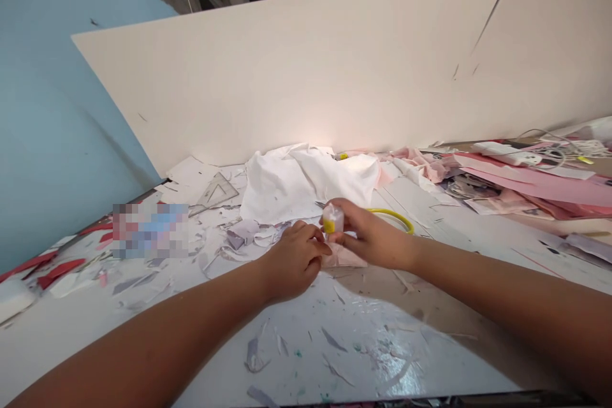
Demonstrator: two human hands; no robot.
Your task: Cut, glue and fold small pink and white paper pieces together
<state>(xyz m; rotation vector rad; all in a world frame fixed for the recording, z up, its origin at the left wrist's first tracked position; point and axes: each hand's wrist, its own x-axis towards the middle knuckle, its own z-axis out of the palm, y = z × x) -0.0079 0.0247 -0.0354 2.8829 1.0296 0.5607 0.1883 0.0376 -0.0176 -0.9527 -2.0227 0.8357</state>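
Note:
My right hand [368, 236] pinches a small translucent plastic bottle [333, 219] with yellow at its lower end. My left hand [294, 261] is curled beside it, fingers closed, their tips close to the right hand's fingers and just below the bottle. A piece of pale pink fabric [343, 258] lies beneath both hands, partly hidden by them. I cannot tell whether the left hand grips its edge. Behind the hands are a crumpled white cloth [306, 182] and a loop of yellow cord [396, 218].
The white worktable [306, 338] is littered with paper scraps. A clear plastic set square [215, 194] lies at back left, with red scraps [60, 271] further left. Pink sheets [540, 182], a white power strip [507, 153] and cables sit at back right, before a tall white board [287, 70].

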